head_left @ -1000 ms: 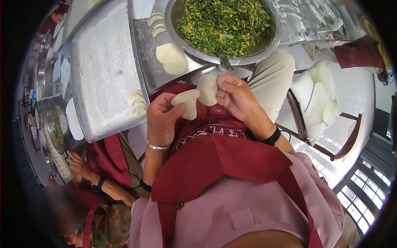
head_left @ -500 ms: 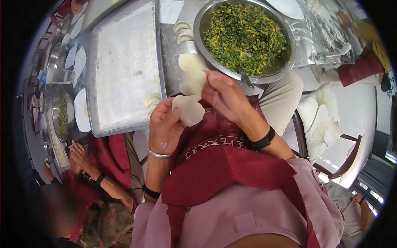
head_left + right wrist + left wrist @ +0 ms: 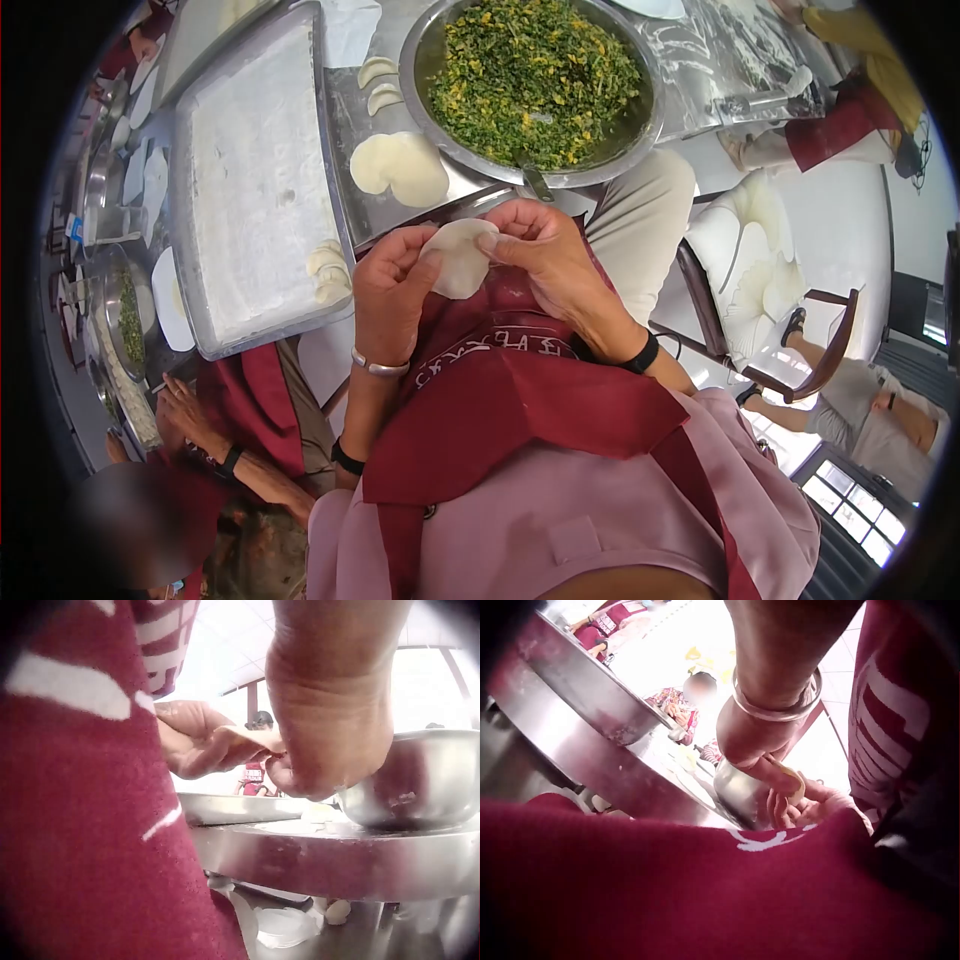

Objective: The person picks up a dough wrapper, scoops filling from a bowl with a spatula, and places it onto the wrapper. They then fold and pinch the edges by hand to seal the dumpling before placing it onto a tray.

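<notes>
A thin round dough wrapper [image 3: 460, 262] is held in front of the red apron, between both hands. The left hand [image 3: 392, 290] pinches its left edge with thumb and fingers. On the wrapper's right edge the right hand [image 3: 550, 258] has its thumb on top and fingers behind. Overlapping wrappers [image 3: 402, 168] lie on the metal table beyond the hands. In the left wrist view the dough [image 3: 798, 787] shows edge-on at the fingers; in the right wrist view the dough [image 3: 251, 739] spans the two hands.
A steel bowl [image 3: 652, 125] of chopped green and yellow filling, with a handle sticking out, stands beyond the hands. Left is a floured tray [image 3: 338, 190] with several dumplings [image 3: 328, 270] at its near corner. Two dumplings [image 3: 384, 97] lie near the bowl. Another person's hand [image 3: 190, 412] is at left.
The right hand has let one wrapper go onto the others on the table and come back to the remaining wrapper, which both hands now hold. The view has shifted.
</notes>
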The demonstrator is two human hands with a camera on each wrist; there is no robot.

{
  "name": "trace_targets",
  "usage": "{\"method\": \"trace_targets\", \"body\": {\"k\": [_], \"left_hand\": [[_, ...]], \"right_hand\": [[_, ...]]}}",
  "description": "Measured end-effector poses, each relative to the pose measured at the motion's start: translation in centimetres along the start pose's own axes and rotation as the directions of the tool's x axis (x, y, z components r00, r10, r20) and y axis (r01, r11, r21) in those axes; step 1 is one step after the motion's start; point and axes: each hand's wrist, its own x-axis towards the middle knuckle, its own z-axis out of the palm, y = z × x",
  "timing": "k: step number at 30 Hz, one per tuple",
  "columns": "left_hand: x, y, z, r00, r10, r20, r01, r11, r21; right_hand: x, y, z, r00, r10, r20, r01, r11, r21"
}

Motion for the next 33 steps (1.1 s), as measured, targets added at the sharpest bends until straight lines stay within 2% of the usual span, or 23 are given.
{"method": "trace_targets", "body": {"k": [1,4,6,7,9,10,12,15,16,19,20,23,24,26,28,29,30,31,33], "left_hand": [[0.1,0.0,-0.1,1.0,0.01,0.01,-0.01,0.999,0.052],[0.5,0.1,-0.4,0.998,0.054,0.041,-0.062,0.972,0.227],[0.7,0.6,-0.1,0.993,0.1,0.065,-0.117,0.924,0.365],[0.8,0.8,0.1,0.991,0.11,0.071,-0.128,0.919,0.373],[1.0,1.1,0.9,0.987,0.134,0.086,-0.157,0.908,0.388],[0.9,1.0,1.3,0.988,0.145,0.046,-0.152,0.947,0.282],[1.0,1.0,2.1,0.986,0.161,-0.035,-0.159,0.985,0.063],[1.7,-0.6,1.4,0.996,-0.035,-0.087,0.005,0.944,-0.329],[1.3,-0.6,1.4,0.988,-0.135,-0.073,0.11,0.954,-0.277],[0.3,-0.5,2.5,0.948,-0.28,0.152,0.318,0.796,-0.515],[0.2,-1.2,1.6,0.925,-0.243,0.292,0.373,0.733,-0.569],[0.6,-2.0,1.5,0.94,-0.18,0.291,0.327,0.716,-0.616],[0.7,-0.8,2.2,0.956,-0.166,0.243,0.273,0.81,-0.519],[1.0,-1.0,2.0,0.96,-0.143,0.241,0.247,0.839,-0.484],[1.0,-1.9,1.6,0.966,-0.087,0.245,0.18,0.904,-0.389],[1.1,-2.1,1.4,0.963,-0.103,0.25,0.196,0.904,-0.38],[1.1,-2.2,1.4,0.959,-0.12,0.256,0.212,0.904,-0.371],[1.1,-2.2,1.4,0.956,-0.137,0.26,0.228,0.904,-0.361],[0.8,-1.7,1.6,0.967,-0.176,0.183,0.237,0.883,-0.405]], "right_hand": [[-0.3,-0.2,0.0,1.0,-0.025,0.017,0.025,1.0,-0.016],[-1.4,-1.2,0.5,0.997,0.074,-0.025,-0.074,0.997,0.027],[-1.4,-0.9,-0.1,0.977,0.211,0.025,-0.212,0.975,0.07],[-1.3,-0.8,-0.3,0.96,0.276,0.052,-0.28,0.956,0.089],[-1.3,-0.6,-0.3,0.953,0.293,0.082,-0.296,0.955,0.023],[-1.2,-0.7,-0.2,0.949,0.3,0.098,-0.3,0.954,-0.014],[-1.3,-0.8,0.3,0.972,0.221,0.084,-0.229,0.966,0.118],[-1.1,-0.9,1.0,0.99,0.115,0.079,-0.13,0.964,0.23],[-1.0,-0.9,1.0,0.993,0.082,0.082,-0.101,0.962,0.253],[-1.0,-0.6,1.2,0.996,0.044,0.081,-0.062,0.972,0.226],[-1.1,-0.4,1.1,0.995,0.067,0.072,-0.079,0.981,0.177],[-1.3,-0.2,0.6,0.994,0.091,0.062,-0.094,0.994,0.05],[-1.5,-0.2,0.8,0.993,0.082,0.081,-0.084,0.996,0.024],[-2.1,-1.2,1.0,0.988,0.087,0.131,-0.081,0.996,-0.046],[-2.8,-1.8,1.0,0.989,0.082,0.126,-0.058,0.982,-0.179],[-3.1,-2.1,1.1,0.989,0.079,0.123,-0.048,0.969,-0.242],[-3.8,-2.5,1.3,0.996,-0.004,0.084,0.037,0.918,-0.395],[-4.1,-3.1,1.0,0.989,-0.11,0.1,0.148,0.803,-0.577],[-5.2,-4.6,0.1,0.939,-0.287,0.191,0.307,0.441,-0.843]]}}
